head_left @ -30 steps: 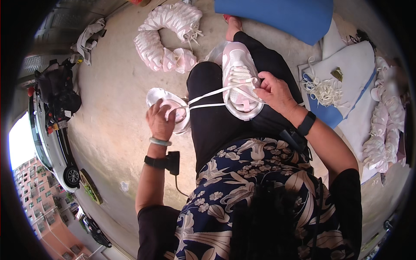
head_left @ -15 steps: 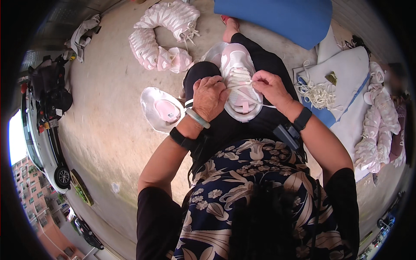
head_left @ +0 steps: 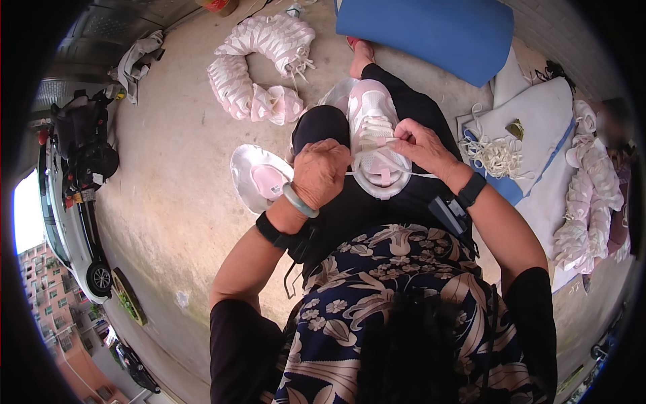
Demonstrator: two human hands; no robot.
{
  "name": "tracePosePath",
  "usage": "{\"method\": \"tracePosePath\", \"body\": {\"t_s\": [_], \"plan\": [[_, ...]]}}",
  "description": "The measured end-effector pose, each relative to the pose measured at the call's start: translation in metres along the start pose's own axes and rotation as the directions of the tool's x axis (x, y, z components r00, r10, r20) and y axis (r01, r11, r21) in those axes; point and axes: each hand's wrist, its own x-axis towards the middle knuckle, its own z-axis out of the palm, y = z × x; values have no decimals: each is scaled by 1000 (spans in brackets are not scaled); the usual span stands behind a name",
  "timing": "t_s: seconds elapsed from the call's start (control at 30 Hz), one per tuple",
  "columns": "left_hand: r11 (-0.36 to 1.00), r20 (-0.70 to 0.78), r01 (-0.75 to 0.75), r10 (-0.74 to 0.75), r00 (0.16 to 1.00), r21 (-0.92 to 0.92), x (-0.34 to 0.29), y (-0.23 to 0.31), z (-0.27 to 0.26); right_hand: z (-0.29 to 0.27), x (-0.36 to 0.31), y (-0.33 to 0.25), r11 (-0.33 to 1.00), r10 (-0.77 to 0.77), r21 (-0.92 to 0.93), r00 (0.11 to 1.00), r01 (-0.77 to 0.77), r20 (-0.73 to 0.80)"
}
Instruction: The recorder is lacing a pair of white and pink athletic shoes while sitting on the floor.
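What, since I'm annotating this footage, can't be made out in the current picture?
- Left hand, head view: the back of the hand hides its fingertips.
- Sneaker, head view: its upper hides the sole.
- Blue panel, head view: cut off by the top edge.
- Dark shape, head view: too blurred to name.

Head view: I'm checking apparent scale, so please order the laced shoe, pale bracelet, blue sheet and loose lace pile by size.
Largest to smallest: blue sheet, laced shoe, loose lace pile, pale bracelet.
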Motion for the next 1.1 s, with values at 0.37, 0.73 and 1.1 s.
{"method": "tracePosePath", "body": {"t_s": [0.37,0.73,1.1], "plan": [[987,82,159,-159,984,1,-22,0,-11,-13,-38,-9,999,-18,-47,998,21,62],[985,211,49,-84,974,167,-15,0,-11,-26,-57,-13,737,-490,-570,868,363,-82],[862,202,159,-286,936,481,-3,-3,-18,-40,-67,10,608,-476,-708,879,358,35]]}}
